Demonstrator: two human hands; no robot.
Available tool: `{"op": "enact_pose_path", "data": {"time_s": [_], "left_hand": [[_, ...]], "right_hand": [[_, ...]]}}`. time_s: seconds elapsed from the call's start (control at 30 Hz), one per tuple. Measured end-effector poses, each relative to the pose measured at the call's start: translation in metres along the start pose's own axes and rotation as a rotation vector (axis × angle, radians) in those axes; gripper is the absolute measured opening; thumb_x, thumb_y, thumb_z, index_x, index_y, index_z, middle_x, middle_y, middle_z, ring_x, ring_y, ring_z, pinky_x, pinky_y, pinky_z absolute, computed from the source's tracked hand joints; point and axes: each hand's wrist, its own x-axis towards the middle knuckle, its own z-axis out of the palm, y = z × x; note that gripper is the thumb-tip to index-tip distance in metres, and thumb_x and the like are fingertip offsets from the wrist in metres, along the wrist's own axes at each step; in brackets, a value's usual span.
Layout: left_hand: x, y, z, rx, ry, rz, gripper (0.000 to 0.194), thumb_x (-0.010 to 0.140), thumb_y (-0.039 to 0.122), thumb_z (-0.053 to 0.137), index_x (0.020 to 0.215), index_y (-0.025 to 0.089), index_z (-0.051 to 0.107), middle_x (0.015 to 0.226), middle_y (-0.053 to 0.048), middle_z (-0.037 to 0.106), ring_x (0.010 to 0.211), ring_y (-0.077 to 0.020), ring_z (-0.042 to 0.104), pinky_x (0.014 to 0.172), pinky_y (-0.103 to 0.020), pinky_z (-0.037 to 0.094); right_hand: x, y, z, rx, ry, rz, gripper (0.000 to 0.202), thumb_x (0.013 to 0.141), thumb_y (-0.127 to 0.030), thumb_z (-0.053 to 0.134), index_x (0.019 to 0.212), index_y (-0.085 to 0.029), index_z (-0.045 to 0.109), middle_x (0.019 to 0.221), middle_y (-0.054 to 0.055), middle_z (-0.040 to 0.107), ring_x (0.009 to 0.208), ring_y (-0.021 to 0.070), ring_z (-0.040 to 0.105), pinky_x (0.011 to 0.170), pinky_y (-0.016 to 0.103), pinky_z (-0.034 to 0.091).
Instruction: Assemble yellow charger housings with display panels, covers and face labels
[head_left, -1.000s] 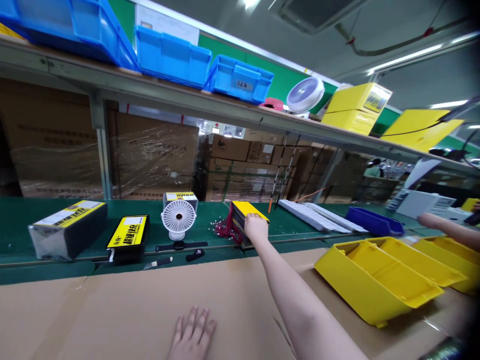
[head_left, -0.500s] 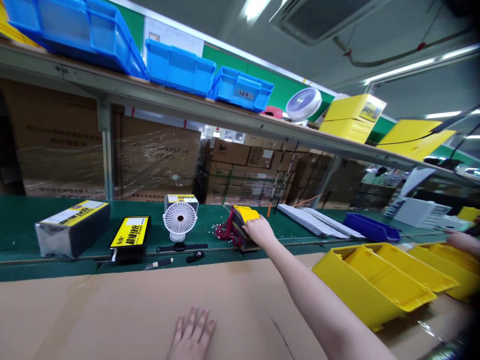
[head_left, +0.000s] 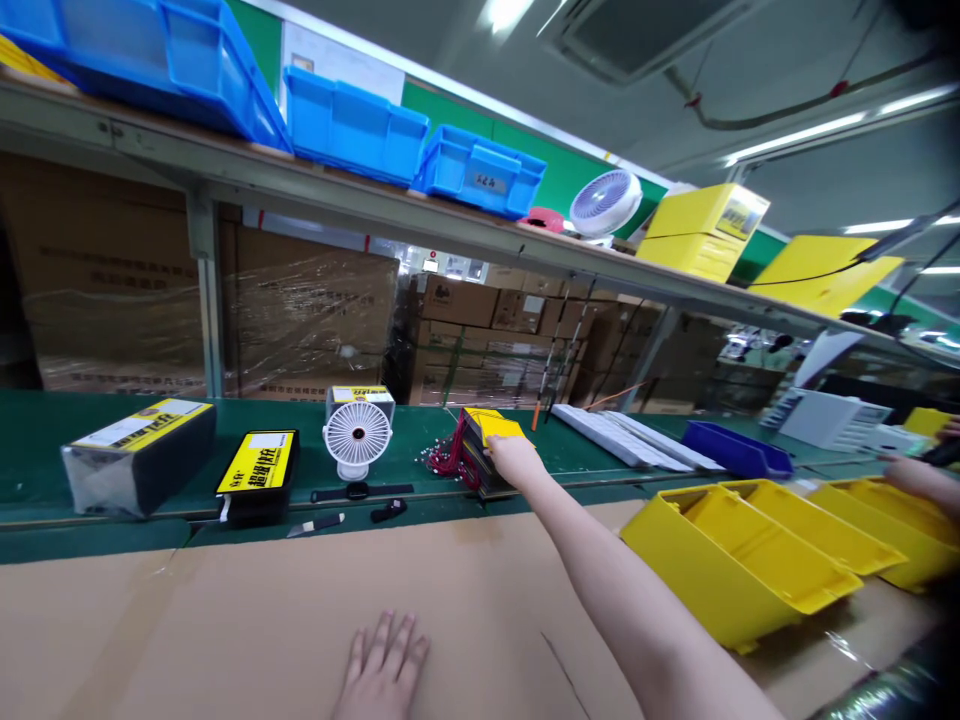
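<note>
My left hand (head_left: 381, 672) lies flat on the brown cardboard sheet (head_left: 247, 610), fingers spread, holding nothing. Reaching across the bench, my right hand (head_left: 514, 460) has its fingers bent at a stack of yellow-and-black packages (head_left: 484, 430); the fingertips touch the top one, and whether they grip it is hard to see. Red cords (head_left: 448, 458) with small pale ends lie just left of the stack. A white fan (head_left: 358, 435) stands further left, with a dark watch-like strap (head_left: 364, 492) below it.
Yellow bins (head_left: 735, 560) stand at the right, near another person's hand (head_left: 911, 475). Left on the green bench are a black-yellow box (head_left: 139, 450) and a flat package (head_left: 259, 465). A blue tray (head_left: 731, 450) sits behind the bins. Blue crates (head_left: 356, 125) line the shelf above.
The view has shifted very slightly. My right hand remains at the stack with its fingers a little more bent over the top package; my left hand has stayed in place.
</note>
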Motion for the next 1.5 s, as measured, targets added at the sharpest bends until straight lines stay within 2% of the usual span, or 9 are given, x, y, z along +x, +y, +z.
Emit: {"op": "enact_pose_path", "data": {"time_s": [0.23,0.4,0.47,0.6,0.83,1.23,1.33,1.43,1.5], "left_hand": [[-0.02,0.02,-0.028,-0.181,-0.009,-0.032,0.076,0.07,0.063,0.052,0.134,0.026,0.038,0.148,-0.005,0.019,0.137,-0.0333,0.004,0.108,-0.056,-0.006],[-0.038,0.03,-0.042,-1.036,0.209,0.054,0.091,0.065,0.067,0.057,0.138,0.019,0.032,0.145,-0.013,0.029,0.135,-0.0306,0.019,0.111,-0.047,0.011],[-0.044,0.03,-0.049,-1.552,0.207,0.185,0.096,0.061,0.075,0.055,0.137,0.02,0.034,0.143,-0.014,0.033,0.132,-0.0323,0.027,0.109,-0.046,0.02],[-0.057,0.031,-0.069,-2.167,0.094,0.142,0.074,0.074,0.067,0.046,0.122,0.011,0.052,0.125,-0.019,0.053,0.121,-0.0346,0.044,0.105,-0.047,0.027],[-0.065,0.028,-0.056,-2.225,-0.087,0.144,0.049,0.078,0.046,0.057,0.117,0.016,0.058,0.113,-0.013,0.063,0.119,-0.0312,0.047,0.107,-0.045,0.024],[-0.068,0.014,-0.052,-2.16,-0.038,0.32,0.065,0.064,0.05,0.072,0.118,0.017,0.058,0.118,-0.01,0.061,0.127,-0.0326,0.037,0.11,-0.044,0.018],[-0.071,0.017,-0.065,-2.186,0.014,0.365,0.076,0.065,0.061,0.065,0.125,0.016,0.05,0.123,-0.012,0.057,0.126,-0.033,0.037,0.109,-0.044,0.021],[-0.074,0.021,-0.084,-2.237,0.059,0.391,0.087,0.07,0.075,0.04,0.131,0.014,0.042,0.128,-0.016,0.051,0.123,-0.0345,0.041,0.105,-0.048,0.026],[-0.076,0.02,-0.094,-2.237,0.134,0.356,0.091,0.07,0.078,0.033,0.132,0.012,0.04,0.128,-0.019,0.05,0.117,-0.035,0.047,0.102,-0.049,0.03]], "right_hand": [[-0.041,-0.041,-0.043,0.29,0.538,0.033,0.036,0.094,-0.03,0.033,0.114,-0.014,0.059,0.111,0.013,0.064,0.102,0.0212,0.06,0.089,0.036,0.047],[-0.147,-0.12,-0.045,0.566,0.714,-0.455,0.028,0.085,-0.021,0.052,0.112,-0.022,0.059,0.102,0.005,0.069,0.099,0.0166,0.063,0.093,0.033,0.048],[-0.188,-0.148,-0.041,0.71,0.689,-0.696,0.042,0.082,-0.015,0.056,0.123,-0.018,0.05,0.106,0.007,0.067,0.103,0.0174,0.061,0.091,0.033,0.05],[-0.233,-0.182,-0.035,0.824,0.518,-0.862,0.052,0.085,-0.048,0.05,0.124,-0.014,0.05,0.105,0.011,0.068,0.104,0.0218,0.06,0.09,0.035,0.051],[-0.193,-0.198,-0.046,1.03,0.287,0.073,0.044,0.083,-0.034,0.054,0.124,-0.019,0.051,0.122,0.012,0.056,0.117,0.0254,0.049,0.097,0.045,0.044],[-0.171,-0.214,-0.053,1.606,0.059,0.318,0.033,0.076,-0.039,0.061,0.1,-0.016,0.066,0.105,0.012,0.066,0.09,0.0256,0.064,0.077,0.042,0.053],[-0.176,-0.209,-0.075,1.52,0.025,0.133,0.01,0.07,-0.028,0.068,0.075,-0.02,0.069,0.128,0.007,0.054,0.119,0.0296,0.048,0.095,0.05,0.042],[-0.2,-0.192,-0.096,1.339,-0.136,-0.27,0.007,0.071,-0.023,0.068,0.064,-0.024,0.068,0.138,-0.003,0.043,0.137,0.0248,0.018,0.108,0.055,0.018],[-0.219,-0.163,-0.098,1.374,-0.337,-0.461,0.009,0.074,-0.028,0.067,0.065,-0.024,0.067,0.121,-0.001,0.059,0.131,0.0229,0.034,0.108,0.057,0.018]]}}
